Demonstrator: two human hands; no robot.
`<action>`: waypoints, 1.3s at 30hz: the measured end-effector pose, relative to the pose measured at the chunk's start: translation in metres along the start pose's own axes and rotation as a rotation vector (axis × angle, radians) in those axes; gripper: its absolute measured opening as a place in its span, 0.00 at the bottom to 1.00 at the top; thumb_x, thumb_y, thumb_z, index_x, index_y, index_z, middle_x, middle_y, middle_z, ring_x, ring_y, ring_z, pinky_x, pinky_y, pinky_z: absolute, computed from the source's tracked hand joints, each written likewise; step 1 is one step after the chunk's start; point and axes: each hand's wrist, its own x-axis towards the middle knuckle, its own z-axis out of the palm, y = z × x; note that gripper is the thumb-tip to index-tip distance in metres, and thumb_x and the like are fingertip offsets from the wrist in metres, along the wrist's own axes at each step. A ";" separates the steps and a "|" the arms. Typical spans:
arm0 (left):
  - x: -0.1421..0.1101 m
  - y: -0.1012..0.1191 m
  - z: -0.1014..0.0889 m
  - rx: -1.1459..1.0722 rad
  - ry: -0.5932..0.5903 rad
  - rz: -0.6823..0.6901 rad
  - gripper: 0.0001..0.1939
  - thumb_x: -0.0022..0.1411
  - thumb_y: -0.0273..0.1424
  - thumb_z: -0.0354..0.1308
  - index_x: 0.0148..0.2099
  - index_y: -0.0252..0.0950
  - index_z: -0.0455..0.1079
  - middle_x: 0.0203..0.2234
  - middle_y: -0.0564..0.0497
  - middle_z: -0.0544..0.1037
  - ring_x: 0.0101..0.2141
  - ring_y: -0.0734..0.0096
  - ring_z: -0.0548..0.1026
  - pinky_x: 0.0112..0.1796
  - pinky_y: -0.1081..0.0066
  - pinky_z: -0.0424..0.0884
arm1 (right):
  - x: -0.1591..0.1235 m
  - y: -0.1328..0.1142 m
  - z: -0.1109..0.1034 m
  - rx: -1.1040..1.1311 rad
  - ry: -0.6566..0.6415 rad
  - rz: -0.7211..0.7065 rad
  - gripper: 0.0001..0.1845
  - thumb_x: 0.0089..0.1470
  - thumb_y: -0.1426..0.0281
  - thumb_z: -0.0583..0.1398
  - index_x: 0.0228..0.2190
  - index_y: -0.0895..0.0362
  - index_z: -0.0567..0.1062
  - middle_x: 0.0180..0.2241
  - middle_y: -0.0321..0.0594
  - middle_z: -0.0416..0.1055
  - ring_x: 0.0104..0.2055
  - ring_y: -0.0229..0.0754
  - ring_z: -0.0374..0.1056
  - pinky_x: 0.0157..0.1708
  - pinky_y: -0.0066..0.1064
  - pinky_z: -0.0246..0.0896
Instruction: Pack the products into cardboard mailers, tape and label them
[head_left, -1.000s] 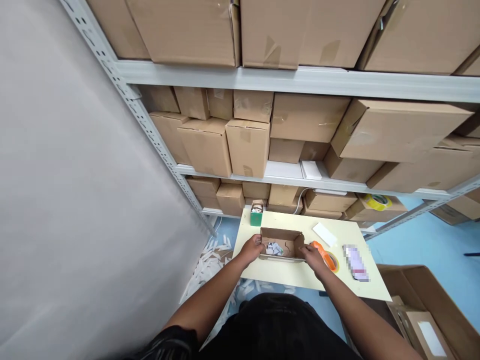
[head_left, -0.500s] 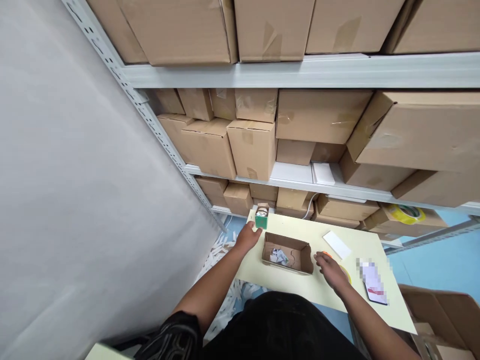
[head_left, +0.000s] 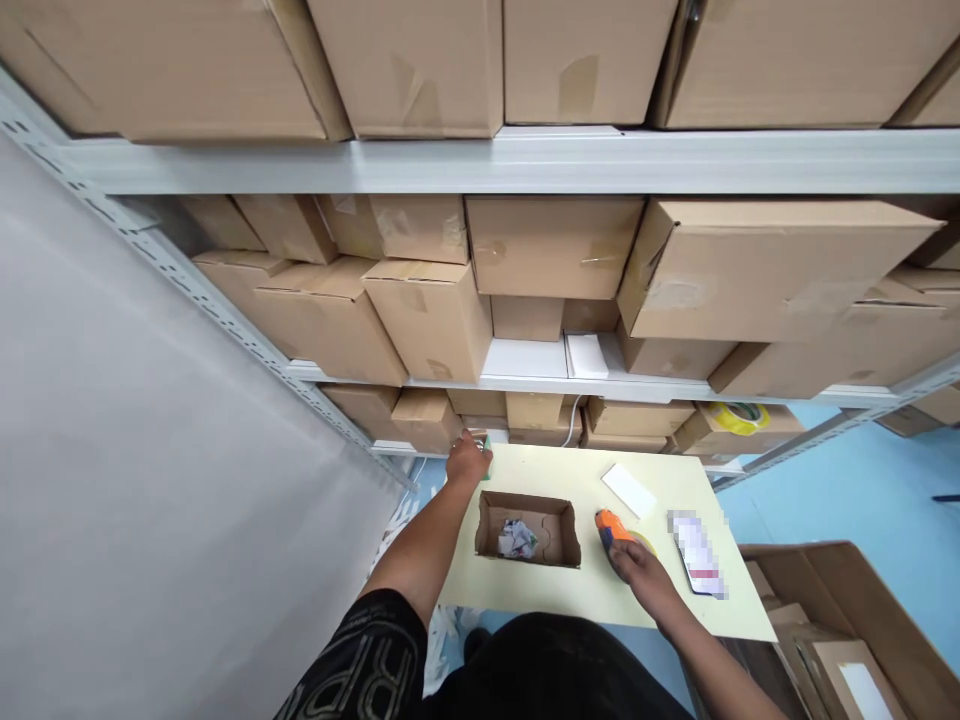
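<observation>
While the right hand (head_left: 637, 573) clamps an orange-and-blue tape dispenser (head_left: 612, 524) at three o'clock from the rectangular cardboard carton (head_left: 551, 510), the left hand (head_left: 466, 463) mostly hides a green box (head_left: 487, 467) at eleven, its grip impossible to tell. Crumpled whitish paper (head_left: 517, 540) lies inside the carton.

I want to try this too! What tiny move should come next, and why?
Perhaps the left hand should lift the small green box: the hand is at its top, and the open carton has bare floor beside the crumpled paper.
</observation>
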 end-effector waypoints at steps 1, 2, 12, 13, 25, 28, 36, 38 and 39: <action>0.003 -0.002 -0.004 -0.019 0.002 0.006 0.35 0.56 0.34 0.65 0.63 0.29 0.63 0.56 0.30 0.74 0.56 0.40 0.73 0.53 0.55 0.66 | -0.002 0.002 -0.002 0.021 -0.017 0.005 0.22 0.51 0.48 0.59 0.32 0.52 0.81 0.36 0.41 0.80 0.40 0.56 0.76 0.41 0.43 0.70; 0.005 -0.005 -0.010 -0.043 0.001 0.007 0.32 0.56 0.34 0.65 0.61 0.29 0.65 0.53 0.31 0.76 0.55 0.41 0.74 0.52 0.55 0.67 | -0.003 0.003 -0.004 0.039 -0.029 0.009 0.23 0.51 0.48 0.59 0.33 0.53 0.81 0.37 0.42 0.80 0.41 0.57 0.76 0.42 0.43 0.70; -0.043 -0.019 -0.091 -0.870 -0.068 0.099 0.27 0.56 0.40 0.67 0.55 0.38 0.67 0.46 0.47 0.78 0.40 0.67 0.78 0.33 0.73 0.76 | 0.009 -0.049 -0.002 0.232 0.056 -0.042 0.21 0.53 0.50 0.61 0.39 0.51 0.81 0.46 0.41 0.81 0.51 0.55 0.75 0.50 0.42 0.71; -0.058 -0.019 -0.095 -0.949 -0.122 0.110 0.28 0.55 0.41 0.68 0.56 0.39 0.67 0.47 0.47 0.78 0.41 0.67 0.78 0.33 0.73 0.77 | 0.009 -0.061 0.003 0.282 0.045 -0.053 0.22 0.53 0.49 0.62 0.42 0.51 0.81 0.48 0.42 0.80 0.52 0.54 0.75 0.51 0.42 0.71; -0.154 -0.046 -0.028 -0.828 -0.475 -0.015 0.29 0.63 0.46 0.61 0.60 0.37 0.65 0.48 0.42 0.79 0.43 0.59 0.79 0.42 0.62 0.77 | -0.012 -0.090 0.042 0.094 0.013 -0.097 0.23 0.56 0.50 0.60 0.42 0.53 0.79 0.34 0.40 0.78 0.36 0.50 0.74 0.33 0.37 0.67; -0.149 -0.057 -0.018 -0.501 -0.417 0.141 0.22 0.67 0.46 0.55 0.53 0.36 0.73 0.46 0.42 0.80 0.49 0.54 0.78 0.50 0.61 0.72 | -0.011 -0.086 0.042 -0.110 0.007 -0.116 0.19 0.58 0.52 0.58 0.36 0.53 0.78 0.30 0.38 0.76 0.31 0.47 0.72 0.32 0.35 0.62; -0.136 -0.056 -0.018 0.170 -0.394 0.284 0.17 0.67 0.40 0.54 0.43 0.34 0.79 0.40 0.40 0.82 0.44 0.54 0.79 0.44 0.65 0.70 | -0.005 -0.084 0.050 -0.508 -0.026 -0.139 0.14 0.62 0.58 0.56 0.39 0.54 0.76 0.34 0.42 0.77 0.37 0.47 0.72 0.33 0.32 0.54; -0.135 -0.055 -0.015 0.276 -0.399 0.284 0.14 0.65 0.38 0.56 0.41 0.35 0.79 0.39 0.40 0.82 0.43 0.53 0.80 0.43 0.65 0.70 | -0.003 -0.082 0.058 -0.574 -0.030 -0.142 0.15 0.63 0.61 0.57 0.47 0.54 0.74 0.36 0.43 0.78 0.39 0.48 0.73 0.34 0.32 0.53; -0.135 -0.055 -0.013 0.318 -0.399 0.279 0.13 0.64 0.38 0.57 0.41 0.35 0.79 0.38 0.40 0.82 0.43 0.53 0.80 0.42 0.65 0.70 | -0.002 -0.081 0.061 -0.599 -0.032 -0.148 0.16 0.63 0.62 0.57 0.50 0.54 0.72 0.37 0.43 0.78 0.40 0.48 0.74 0.34 0.32 0.53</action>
